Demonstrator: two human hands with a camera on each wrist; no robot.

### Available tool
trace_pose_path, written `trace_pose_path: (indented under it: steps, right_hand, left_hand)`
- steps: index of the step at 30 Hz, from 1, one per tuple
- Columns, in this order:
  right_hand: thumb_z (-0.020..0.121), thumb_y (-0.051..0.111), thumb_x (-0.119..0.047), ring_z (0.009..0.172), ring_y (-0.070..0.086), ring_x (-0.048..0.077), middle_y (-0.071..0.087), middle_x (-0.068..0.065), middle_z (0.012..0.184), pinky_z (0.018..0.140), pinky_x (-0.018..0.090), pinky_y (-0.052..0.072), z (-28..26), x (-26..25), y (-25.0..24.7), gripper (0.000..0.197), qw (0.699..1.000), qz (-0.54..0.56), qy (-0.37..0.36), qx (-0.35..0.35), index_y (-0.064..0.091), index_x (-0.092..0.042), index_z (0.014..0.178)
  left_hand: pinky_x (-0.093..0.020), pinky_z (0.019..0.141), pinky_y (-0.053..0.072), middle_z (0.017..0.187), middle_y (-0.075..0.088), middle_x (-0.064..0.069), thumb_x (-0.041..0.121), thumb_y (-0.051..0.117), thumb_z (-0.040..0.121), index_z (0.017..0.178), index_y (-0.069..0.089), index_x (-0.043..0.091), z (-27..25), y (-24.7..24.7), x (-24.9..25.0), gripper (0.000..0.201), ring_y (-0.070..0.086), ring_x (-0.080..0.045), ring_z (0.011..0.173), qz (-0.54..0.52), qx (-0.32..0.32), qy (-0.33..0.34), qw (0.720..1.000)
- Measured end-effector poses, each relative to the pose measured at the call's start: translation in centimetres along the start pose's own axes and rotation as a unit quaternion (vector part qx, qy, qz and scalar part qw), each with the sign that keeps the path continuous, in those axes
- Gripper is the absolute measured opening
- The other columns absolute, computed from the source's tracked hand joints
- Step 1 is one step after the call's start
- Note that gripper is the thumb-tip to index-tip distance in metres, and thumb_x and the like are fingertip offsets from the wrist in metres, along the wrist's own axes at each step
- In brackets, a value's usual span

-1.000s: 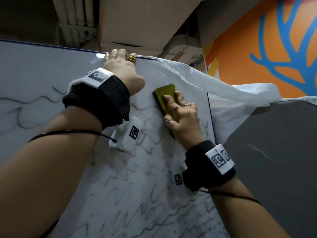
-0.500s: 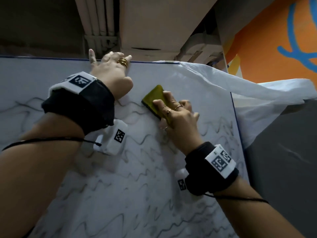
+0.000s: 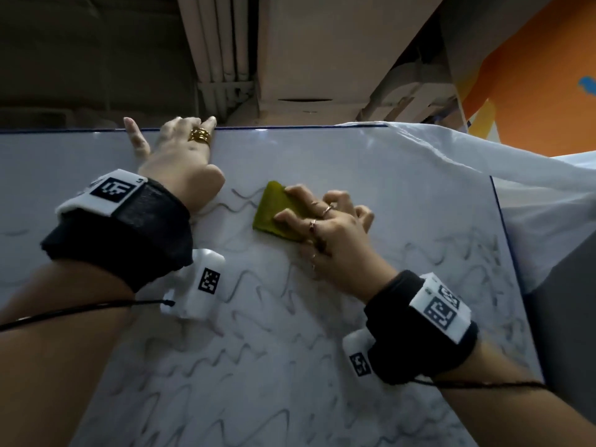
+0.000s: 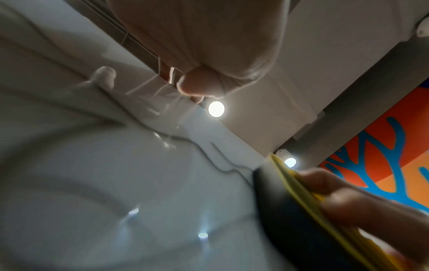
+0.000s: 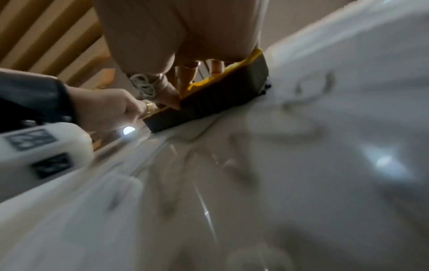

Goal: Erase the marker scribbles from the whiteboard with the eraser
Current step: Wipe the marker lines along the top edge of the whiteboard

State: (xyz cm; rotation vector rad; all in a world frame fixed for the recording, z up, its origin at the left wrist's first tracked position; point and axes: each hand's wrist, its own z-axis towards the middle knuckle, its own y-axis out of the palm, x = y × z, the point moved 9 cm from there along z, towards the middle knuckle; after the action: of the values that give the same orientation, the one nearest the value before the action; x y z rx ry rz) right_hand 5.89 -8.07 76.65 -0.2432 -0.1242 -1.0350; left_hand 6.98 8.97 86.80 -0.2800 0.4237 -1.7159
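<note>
The whiteboard [image 3: 354, 162] fills the head view and carries several rows of wavy black scribbles [image 3: 245, 285]. My right hand [image 3: 332, 230] presses the yellow-backed eraser [image 3: 271, 209] flat on the upper part of the board, fingers curled over its back. In the right wrist view my thumb pinches the side of the eraser [image 5: 216, 99], dark felt down on the board. My left hand [image 3: 180, 156] grips the board's top edge, fingers hooked over it, a little to the left of the eraser. A short wavy line [image 3: 238, 196] runs between the two hands.
A white plastic sheet [image 3: 483, 162] hangs over the board's top right corner. To the right of the board's edge lies a grey surface [image 3: 567, 317], and behind that an orange wall with blue shapes [image 3: 548, 75]. Ceiling ducts [image 3: 225, 43] run above the board.
My right hand has slid the eraser leftward along the top rows toward my left hand and turned it. My left hand has stayed on the top edge.
</note>
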Motion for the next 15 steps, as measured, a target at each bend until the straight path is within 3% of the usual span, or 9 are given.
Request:
trace_pose_path:
  steps: [3,5,9,12,15]
  right_hand:
    - [0.076,0.046,-0.026,0.11,0.037,0.022,0.043,-0.013,0.141,0.075,0.035,0.018,-1.6,0.6,-0.1,0.043,0.999,0.022,-0.036,-0.013,0.067,-0.037,0.112]
    - [0.075,0.038,-0.029,0.112,0.038,0.025,0.038,-0.016,0.142,0.077,0.035,0.019,-0.6,2.5,-1.2,0.05,1.0,0.018,0.001,-0.002,0.064,-0.037,0.116]
    - [0.073,0.039,-0.028,0.108,0.025,0.013,0.031,-0.016,0.149,0.076,0.03,0.013,3.9,2.8,-1.2,0.054,0.997,0.021,0.078,-0.007,0.057,-0.043,0.122]
    - [0.074,0.047,-0.031,0.114,0.028,0.019,0.031,-0.013,0.15,0.069,0.029,0.01,5.1,-1.2,1.2,0.05,0.999,0.029,0.018,-0.032,0.059,-0.042,0.121]
    - [0.08,0.047,-0.029,0.109,0.033,0.021,0.041,-0.009,0.145,0.066,0.03,0.009,3.1,-4.3,2.7,0.04,0.998,0.018,-0.061,-0.027,0.065,-0.04,0.114]
  left_hand:
    - [-0.05,0.106,-0.025,0.155,0.017,-0.003,0.023,0.023,0.057,0.149,0.017,0.018,-0.4,-0.5,-2.0,0.093,0.003,-0.015,0.144,-0.003,0.006,-0.005,1.0]
    - [-0.051,0.106,-0.025,0.154,0.018,-0.002,0.024,0.023,0.056,0.149,0.017,0.019,-0.6,-0.9,-3.4,0.094,0.004,-0.014,0.143,0.003,0.003,-0.005,1.0]
    - [-0.051,0.106,-0.024,0.154,0.018,-0.002,0.025,0.023,0.055,0.15,0.016,0.021,-0.6,-0.9,-4.3,0.095,0.006,-0.014,0.143,0.015,-0.007,0.011,1.0]
    - [-0.049,0.108,-0.022,0.155,0.016,-0.004,0.024,0.023,0.054,0.15,0.015,0.02,-0.5,-0.7,-4.3,0.097,0.005,-0.016,0.143,0.006,-0.013,0.005,1.0]
    - [-0.049,0.109,-0.019,0.156,0.014,-0.003,0.024,0.023,0.053,0.15,0.013,0.02,-0.6,-0.8,-4.1,0.098,0.004,-0.016,0.144,-0.001,-0.022,0.008,1.0]
